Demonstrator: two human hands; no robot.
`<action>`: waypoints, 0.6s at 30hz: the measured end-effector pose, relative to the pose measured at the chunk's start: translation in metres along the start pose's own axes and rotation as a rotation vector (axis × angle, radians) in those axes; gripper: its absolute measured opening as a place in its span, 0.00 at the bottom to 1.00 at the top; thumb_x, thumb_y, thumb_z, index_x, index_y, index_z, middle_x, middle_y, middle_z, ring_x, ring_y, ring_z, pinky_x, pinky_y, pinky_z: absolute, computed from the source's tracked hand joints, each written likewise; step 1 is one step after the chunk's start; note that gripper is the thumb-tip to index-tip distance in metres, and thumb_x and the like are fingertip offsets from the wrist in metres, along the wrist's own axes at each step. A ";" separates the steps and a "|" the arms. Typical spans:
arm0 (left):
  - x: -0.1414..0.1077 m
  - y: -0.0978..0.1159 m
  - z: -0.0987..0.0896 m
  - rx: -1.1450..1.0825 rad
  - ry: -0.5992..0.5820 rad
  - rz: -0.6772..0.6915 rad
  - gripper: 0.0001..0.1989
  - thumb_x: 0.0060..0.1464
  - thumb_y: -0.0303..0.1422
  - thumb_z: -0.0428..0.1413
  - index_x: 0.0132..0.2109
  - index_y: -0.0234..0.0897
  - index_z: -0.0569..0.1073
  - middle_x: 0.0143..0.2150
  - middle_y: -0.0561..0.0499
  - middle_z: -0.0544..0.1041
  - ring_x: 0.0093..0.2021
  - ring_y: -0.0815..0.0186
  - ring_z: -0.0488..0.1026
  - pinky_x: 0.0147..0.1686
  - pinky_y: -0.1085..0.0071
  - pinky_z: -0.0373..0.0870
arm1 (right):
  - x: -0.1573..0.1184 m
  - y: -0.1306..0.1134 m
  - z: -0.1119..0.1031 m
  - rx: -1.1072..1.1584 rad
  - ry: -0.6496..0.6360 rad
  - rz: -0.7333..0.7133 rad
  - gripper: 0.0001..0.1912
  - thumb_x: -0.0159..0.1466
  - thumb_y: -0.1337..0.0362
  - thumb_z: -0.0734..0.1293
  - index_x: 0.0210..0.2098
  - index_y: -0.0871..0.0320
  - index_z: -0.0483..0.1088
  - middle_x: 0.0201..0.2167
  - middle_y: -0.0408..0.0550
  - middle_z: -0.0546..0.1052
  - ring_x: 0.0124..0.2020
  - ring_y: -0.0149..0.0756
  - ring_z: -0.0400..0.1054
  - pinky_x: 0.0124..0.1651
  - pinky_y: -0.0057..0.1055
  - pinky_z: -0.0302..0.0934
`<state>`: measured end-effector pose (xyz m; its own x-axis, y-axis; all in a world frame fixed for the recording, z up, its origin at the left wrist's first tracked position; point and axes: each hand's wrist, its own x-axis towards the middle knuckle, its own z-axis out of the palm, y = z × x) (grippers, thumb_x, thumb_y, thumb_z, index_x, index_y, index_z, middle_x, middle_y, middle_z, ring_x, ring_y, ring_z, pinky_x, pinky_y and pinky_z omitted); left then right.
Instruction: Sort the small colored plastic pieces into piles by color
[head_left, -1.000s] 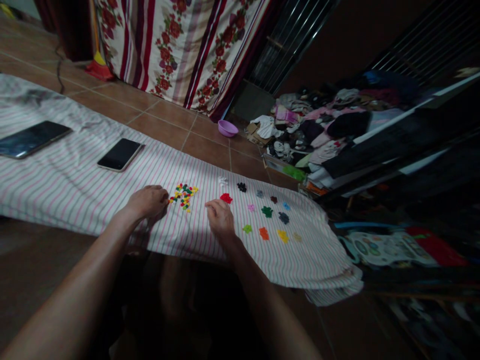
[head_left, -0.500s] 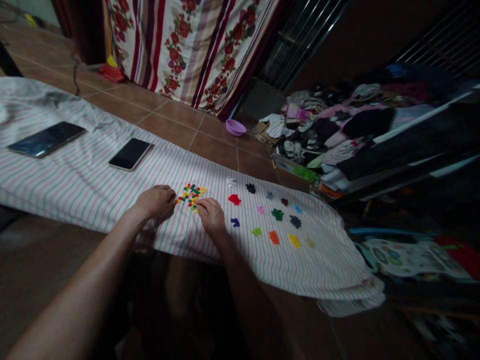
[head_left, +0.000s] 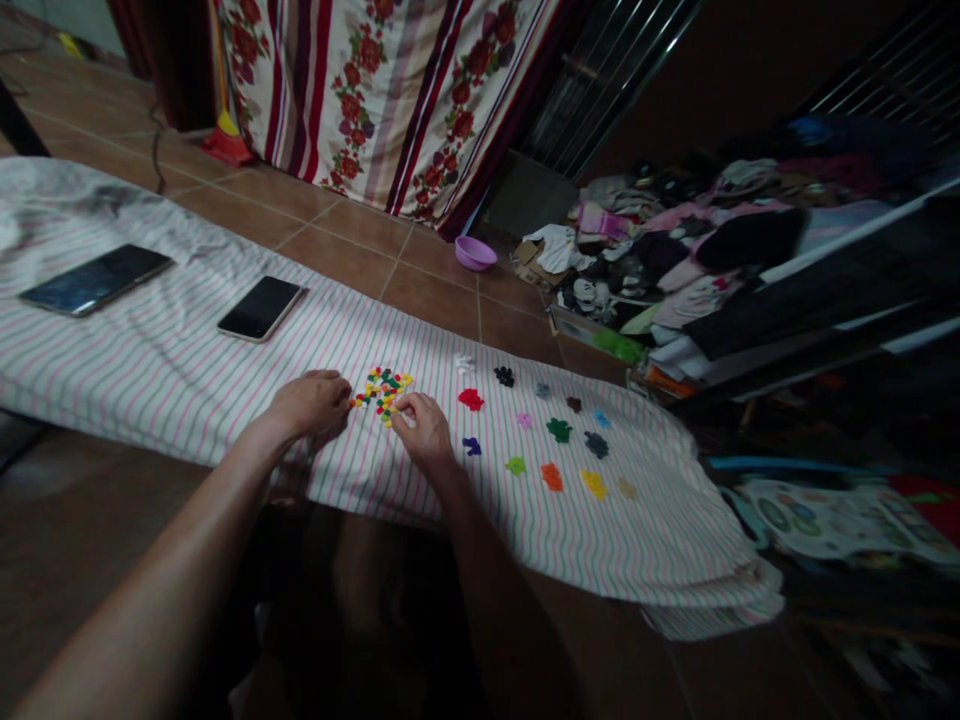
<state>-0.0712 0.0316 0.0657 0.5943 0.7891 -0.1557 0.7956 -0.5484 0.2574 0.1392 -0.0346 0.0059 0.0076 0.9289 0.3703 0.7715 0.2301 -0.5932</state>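
A mixed pile of tiny coloured pieces (head_left: 385,385) lies on the striped cloth (head_left: 337,330). At its left edge rests my left hand (head_left: 311,402), fingers curled together near a few pieces; what they hold, if anything, is too small to tell. My right hand (head_left: 425,430) touches the pile's right side, thumb and forefinger pinched on something I cannot make out. Right of it lie small single-colour heaps, among them red (head_left: 471,400), black (head_left: 504,377), dark green (head_left: 559,430), orange (head_left: 551,476), yellow (head_left: 594,485) and dark blue (head_left: 471,446).
A phone (head_left: 261,308) and a larger dark tablet-like device (head_left: 97,279) lie on the cloth at the left. Beyond the cloth's far edge, a purple basin (head_left: 475,253) stands on the tiled floor, near heaped clothes (head_left: 660,250). A floral curtain (head_left: 375,100) hangs behind.
The view has shifted slightly, so the heaps at the right appear a little further right. Both hands stay at the pile, with only slight movement in the right fingers.
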 end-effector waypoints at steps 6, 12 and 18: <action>0.000 0.001 -0.002 -0.006 -0.002 0.000 0.17 0.62 0.36 0.45 0.46 0.37 0.76 0.51 0.43 0.77 0.50 0.60 0.75 0.52 0.67 0.67 | 0.001 0.004 -0.001 0.045 0.012 0.022 0.03 0.59 0.65 0.63 0.28 0.54 0.65 0.30 0.44 0.73 0.34 0.35 0.68 0.41 0.32 0.64; 0.001 -0.001 0.002 -0.023 0.021 -0.020 0.18 0.62 0.36 0.45 0.48 0.36 0.77 0.51 0.43 0.78 0.51 0.59 0.75 0.53 0.64 0.68 | 0.002 0.005 0.000 0.074 0.035 0.091 0.07 0.62 0.65 0.62 0.37 0.56 0.72 0.33 0.46 0.76 0.34 0.34 0.70 0.41 0.31 0.65; 0.001 -0.005 0.021 -0.027 0.139 0.011 0.16 0.62 0.37 0.46 0.47 0.37 0.76 0.49 0.43 0.77 0.52 0.59 0.72 0.55 0.62 0.67 | -0.003 0.002 -0.001 0.117 0.079 0.112 0.10 0.66 0.63 0.62 0.39 0.56 0.76 0.36 0.49 0.78 0.35 0.35 0.71 0.40 0.31 0.67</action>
<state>-0.0722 0.0295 0.0438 0.5790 0.8151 -0.0195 0.7848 -0.5507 0.2843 0.1409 -0.0371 0.0046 0.1427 0.9260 0.3495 0.6839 0.1630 -0.7111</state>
